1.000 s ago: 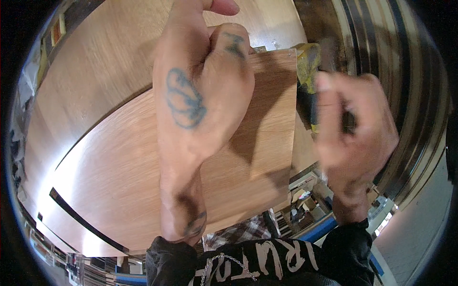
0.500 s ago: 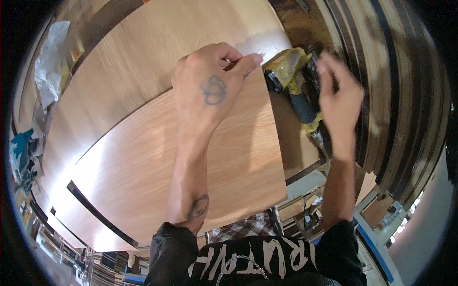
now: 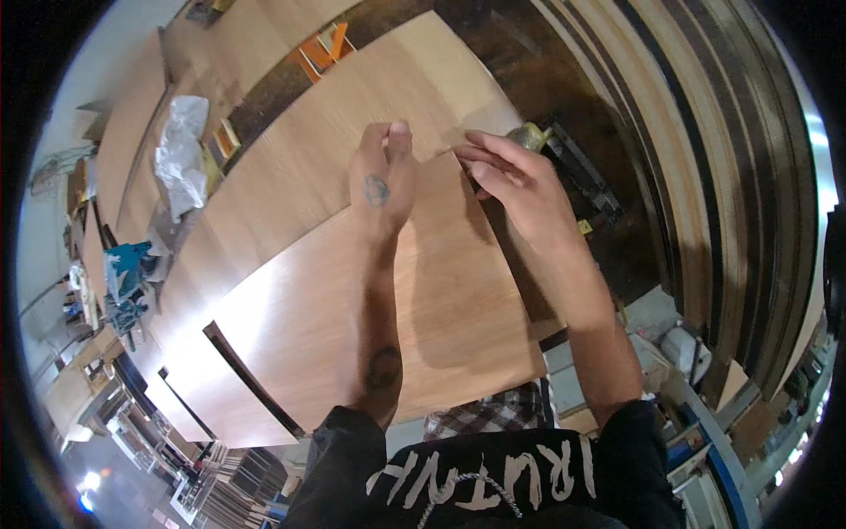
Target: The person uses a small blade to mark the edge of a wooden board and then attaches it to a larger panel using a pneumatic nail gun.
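A thin light-wood sheet [image 3: 476, 282] lies over another long wooden panel [image 3: 317, 132]. My left hand [image 3: 383, 176] is closed at the sheet's far edge, thumb upward against curled fingers; whatever it grips is hidden. At the sheet's far right corner is my right hand [image 3: 524, 181], its fingers bent a little and apart, the tips at or touching the corner. Just beyond that hand a bit of a yellow power tool [image 3: 531, 137] shows, the rest mostly covered. A long dark piece [image 3: 583, 176] lies to the right of it.
Long stacked boards [image 3: 696, 176] curve along the right. On the left are a crumpled clear plastic bag [image 3: 183, 154] and a teal tool [image 3: 128, 269]. Orange pieces [image 3: 324, 53] lie at the back. A dark slot [image 3: 251, 379] marks the sheet's left part.
My right hand has moved left from beside the yellow tool to the sheet's corner, now covering most of the tool. My left hand has drawn away from that corner, leftward. The view has shifted.
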The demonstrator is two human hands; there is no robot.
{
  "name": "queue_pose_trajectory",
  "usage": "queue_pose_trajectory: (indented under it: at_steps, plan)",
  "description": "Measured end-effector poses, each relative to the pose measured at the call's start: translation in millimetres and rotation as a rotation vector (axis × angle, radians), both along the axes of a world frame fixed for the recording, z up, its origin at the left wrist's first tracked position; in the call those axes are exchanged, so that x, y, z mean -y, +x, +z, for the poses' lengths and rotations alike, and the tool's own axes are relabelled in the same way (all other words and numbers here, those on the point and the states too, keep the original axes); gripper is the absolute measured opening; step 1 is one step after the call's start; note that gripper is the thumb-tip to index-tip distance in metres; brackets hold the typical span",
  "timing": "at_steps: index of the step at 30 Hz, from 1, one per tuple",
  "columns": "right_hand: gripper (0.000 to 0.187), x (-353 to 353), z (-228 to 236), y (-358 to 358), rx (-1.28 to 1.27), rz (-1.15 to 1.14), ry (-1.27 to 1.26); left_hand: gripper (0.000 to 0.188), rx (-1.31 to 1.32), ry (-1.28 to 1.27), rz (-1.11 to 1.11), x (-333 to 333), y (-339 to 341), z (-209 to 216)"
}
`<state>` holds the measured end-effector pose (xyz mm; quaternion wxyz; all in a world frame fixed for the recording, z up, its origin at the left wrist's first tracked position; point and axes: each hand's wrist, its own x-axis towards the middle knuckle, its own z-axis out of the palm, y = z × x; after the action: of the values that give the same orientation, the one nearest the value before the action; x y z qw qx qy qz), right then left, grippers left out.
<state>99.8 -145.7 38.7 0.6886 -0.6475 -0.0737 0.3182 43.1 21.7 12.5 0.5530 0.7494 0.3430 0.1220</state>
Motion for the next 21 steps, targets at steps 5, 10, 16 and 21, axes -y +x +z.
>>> queue_pose_trajectory:
  at_steps: [5,10,16,21]
  plan:
    - [0.036,-8.6,-0.7,17.9,-0.186,0.162,0.004,0.038,0.103,0.078,0.087,-3.1,-10.5,-13.9]
    - [0.021,12.3,3.4,16.3,0.228,0.036,-0.363,0.027,-0.098,0.261,-0.127,-3.4,-17.1,11.7]
    - [0.038,45.8,-19.0,-16.4,0.936,0.055,-0.706,0.015,-0.083,0.479,-0.235,-7.4,-18.8,3.6]
    - [0.057,49.1,-15.4,-18.0,0.827,0.102,-0.786,0.017,-0.081,0.624,-0.278,-10.1,-10.5,0.7]
